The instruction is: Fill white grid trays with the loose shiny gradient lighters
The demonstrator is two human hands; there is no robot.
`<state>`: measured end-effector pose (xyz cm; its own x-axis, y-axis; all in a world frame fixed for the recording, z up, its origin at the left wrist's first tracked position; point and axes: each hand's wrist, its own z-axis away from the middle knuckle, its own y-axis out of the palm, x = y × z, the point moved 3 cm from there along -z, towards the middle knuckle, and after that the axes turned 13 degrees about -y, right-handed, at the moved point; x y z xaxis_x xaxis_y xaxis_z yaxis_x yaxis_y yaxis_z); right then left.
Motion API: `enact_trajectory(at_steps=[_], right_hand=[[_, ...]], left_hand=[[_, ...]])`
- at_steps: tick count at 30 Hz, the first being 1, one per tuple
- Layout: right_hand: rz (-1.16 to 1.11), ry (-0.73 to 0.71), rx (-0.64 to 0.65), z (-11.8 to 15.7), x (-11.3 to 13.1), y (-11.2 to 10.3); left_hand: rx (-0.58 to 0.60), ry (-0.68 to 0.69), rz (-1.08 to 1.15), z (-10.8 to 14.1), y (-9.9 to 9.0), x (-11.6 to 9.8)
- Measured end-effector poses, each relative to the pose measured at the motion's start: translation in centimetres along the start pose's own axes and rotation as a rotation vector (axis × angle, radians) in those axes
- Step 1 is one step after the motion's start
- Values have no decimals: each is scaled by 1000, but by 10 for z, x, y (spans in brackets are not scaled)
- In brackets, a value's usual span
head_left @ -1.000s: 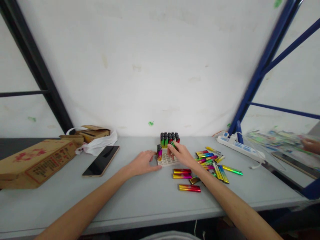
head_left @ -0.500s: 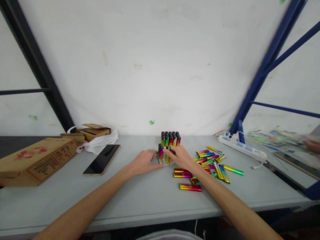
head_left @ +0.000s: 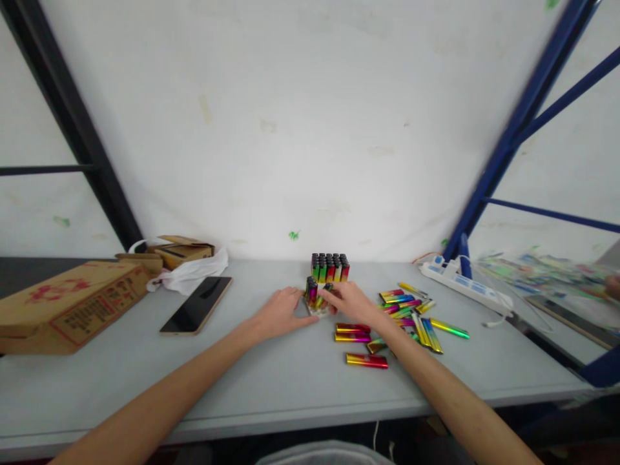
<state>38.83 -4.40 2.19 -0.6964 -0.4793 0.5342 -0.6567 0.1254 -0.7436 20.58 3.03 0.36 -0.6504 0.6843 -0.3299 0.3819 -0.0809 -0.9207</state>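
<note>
A small pale tray (head_left: pixel 318 314) stands mid-table with a few upright lighters (head_left: pixel 311 290) at its left side. My left hand (head_left: pixel 283 314) rests at the tray's left, thumb stretched along its front edge and fingers apart. Over the tray, my right hand (head_left: pixel 349 303) pinches a yellowish lighter (head_left: pixel 321 299) with a dark top, which leans at a tilt. Behind them stands a block of upright black-topped lighters (head_left: pixel 330 268). Several shiny multicoloured lighters (head_left: pixel 402 298) lie loose to the right, partly under my right forearm.
A phone (head_left: pixel 196 306), a white bag (head_left: pixel 194 274) and cardboard boxes (head_left: pixel 92 300) lie at the left. A power strip (head_left: pixel 465 283) is at the back right. Another person's hand (head_left: pixel 612 286) shows at the far right edge, near plastic packets (head_left: pixel 537 274).
The lighter in my right hand has gone from nearly upright to tilted over the tray. My left hand has barely moved. The view has shifted slightly.
</note>
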Motion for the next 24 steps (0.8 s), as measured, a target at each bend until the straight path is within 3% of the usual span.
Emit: enact_trajectory(at_steps=[3,6,10,13,17,20,24], right_hand=[[60,-23,11,-3,6,5],[263,-48,22,-5,11,11],[389,-28,108,-6,11,17],[317,-71,150,-1,10,4],[99,-120,246,17,8,-27],[-3,-60,359,30,1,-41],[54,46,419,36,-7,-40]], left_hand=[[-11,5,2,-1,2,1],[-12,13,4,-2,5,3],[-13,44,26,-2,6,4],[-8,30,11,-3,5,5],[8,14,2,-4,2,4],[25,3,16,-4,0,4],[35,-2,26,-4,-1,6]])
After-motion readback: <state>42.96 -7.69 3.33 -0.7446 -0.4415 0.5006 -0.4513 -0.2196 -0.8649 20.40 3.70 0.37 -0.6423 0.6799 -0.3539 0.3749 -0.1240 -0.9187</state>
